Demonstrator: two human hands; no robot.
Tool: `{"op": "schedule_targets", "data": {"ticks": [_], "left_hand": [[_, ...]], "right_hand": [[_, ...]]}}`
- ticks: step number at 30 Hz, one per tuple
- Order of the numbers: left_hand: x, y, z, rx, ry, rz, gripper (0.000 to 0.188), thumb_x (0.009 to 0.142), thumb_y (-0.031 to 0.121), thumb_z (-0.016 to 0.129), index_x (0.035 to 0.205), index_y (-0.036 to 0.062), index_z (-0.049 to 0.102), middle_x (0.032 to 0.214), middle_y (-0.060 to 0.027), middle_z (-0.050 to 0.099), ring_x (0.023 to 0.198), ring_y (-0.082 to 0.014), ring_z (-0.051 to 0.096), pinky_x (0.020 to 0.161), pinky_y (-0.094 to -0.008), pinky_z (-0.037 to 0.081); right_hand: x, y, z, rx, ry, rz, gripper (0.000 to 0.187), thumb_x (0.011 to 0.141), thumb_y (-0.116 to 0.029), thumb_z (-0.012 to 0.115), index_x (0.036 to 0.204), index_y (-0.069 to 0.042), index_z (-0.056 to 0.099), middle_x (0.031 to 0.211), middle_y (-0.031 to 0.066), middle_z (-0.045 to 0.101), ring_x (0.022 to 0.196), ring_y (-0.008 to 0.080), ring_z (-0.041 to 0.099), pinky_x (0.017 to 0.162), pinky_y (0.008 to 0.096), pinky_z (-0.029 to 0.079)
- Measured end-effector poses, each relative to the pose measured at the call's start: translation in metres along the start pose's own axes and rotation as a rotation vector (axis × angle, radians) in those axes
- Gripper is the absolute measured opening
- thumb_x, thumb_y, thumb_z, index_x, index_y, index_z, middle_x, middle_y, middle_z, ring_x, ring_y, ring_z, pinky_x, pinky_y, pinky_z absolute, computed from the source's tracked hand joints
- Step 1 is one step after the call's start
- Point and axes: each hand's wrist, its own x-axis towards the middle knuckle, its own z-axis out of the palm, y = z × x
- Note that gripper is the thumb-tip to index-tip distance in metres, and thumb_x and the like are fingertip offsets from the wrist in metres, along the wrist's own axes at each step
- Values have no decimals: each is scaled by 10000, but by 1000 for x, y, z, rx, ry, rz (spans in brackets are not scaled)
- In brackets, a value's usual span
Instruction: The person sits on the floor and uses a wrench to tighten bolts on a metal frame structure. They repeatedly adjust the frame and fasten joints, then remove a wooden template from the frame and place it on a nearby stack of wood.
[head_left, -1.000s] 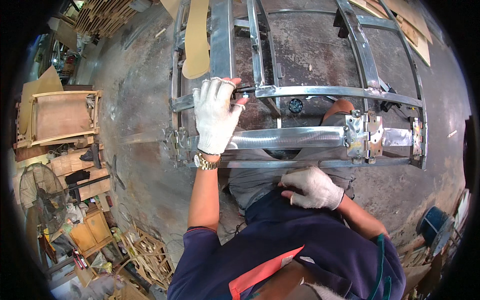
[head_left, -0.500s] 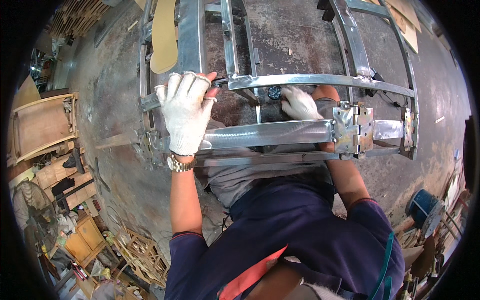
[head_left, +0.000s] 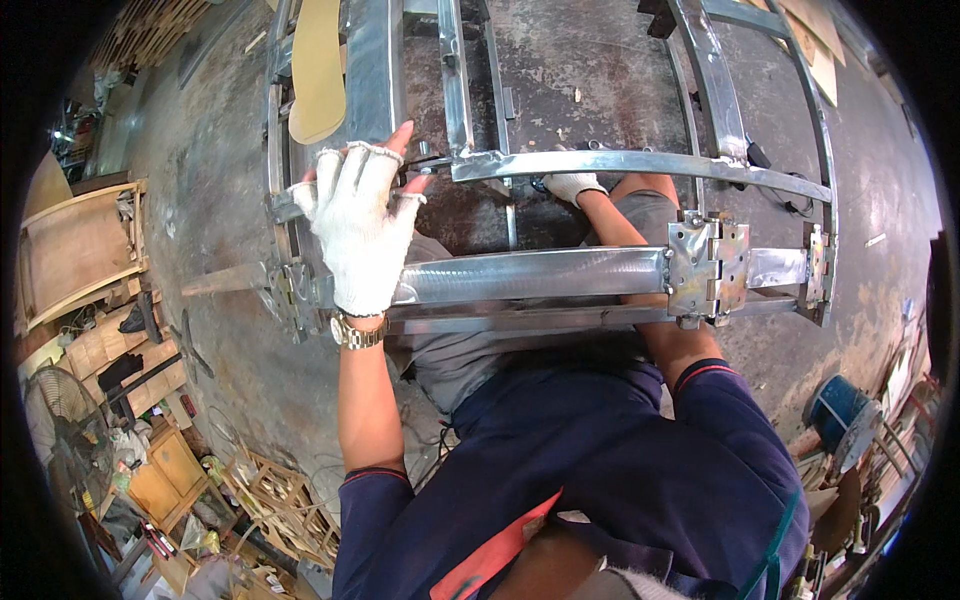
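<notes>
My left hand (head_left: 362, 228), in a white glove with bare fingertips, lies over the left end of a metal frame (head_left: 530, 275). Its forefinger and thumb are spread apart beside a small upright bolt (head_left: 424, 150) at a joint. Behind the frame's arched crossbar (head_left: 620, 162), my right hand (head_left: 575, 186), also gloved, reaches low through the gap. Its fingers curl at a dark round thing (head_left: 539, 185), which shows only in part. The crossbar covers some of these fingers, so I cannot make out what they grip.
Hinge plates (head_left: 708, 265) sit on the frame's near right rail. A tan flat panel (head_left: 318, 75) rests on the frame at the far left. A fan (head_left: 65, 395) and scrap wood (head_left: 285, 500) stand at the left; a blue drum (head_left: 838, 408) lies at the right.
My right hand has moved left and partly behind the crossbar, to the dark round thing. My left forefinger has lifted away from the thumb. The view has shifted slightly.
</notes>
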Motion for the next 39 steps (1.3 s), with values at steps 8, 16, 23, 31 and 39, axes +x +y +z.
{"op": "schedule_targets", "data": {"ticks": [8,16,23,31,39], "left_hand": [[0,-3,1,-125,52,-49,728,739,276,920,1420,180,681,1304,-84,670,1254,-301,603,1087,-487,404],[2,1,-1,-131,57,-58,729,722,259,937,1397,145,689,1327,-79,667,1242,-304,610,1084,-474,432],[1,-1,-2,-159,80,-69,728,716,276,947,1387,144,696,1326,-77,665,1233,-301,613,1078,-463,443],[0,-1,-1,-195,92,-77,751,696,281,968,1384,143,700,1329,-83,665,1228,-298,621,1056,-464,469],[1,-3,5,-226,130,-61,729,714,382,942,1369,167,706,1302,-41,657,1207,-291,612,1027,-494,442]], "right_hand": [[6,-4,11,16,35,54,482,983,-254,562,1458,-220,640,1455,155,648,1317,411,607,1120,517,468],[7,7,11,-60,-33,-44,551,996,-274,487,1542,-292,562,1474,155,636,1302,407,623,1095,515,490],[11,1,7,25,-10,5,531,989,-295,551,1518,-268,585,1466,164,639,1331,418,596,1089,505,493],[1,-10,1,-36,-42,-34,589,970,-265,587,1556,-245,541,1476,156,631,1345,408,581,1134,548,431],[8,-7,21,-120,91,-82,630,951,-242,605,1570,-161,514,1480,183,617,1366,395,572,1138,545,435]]}}
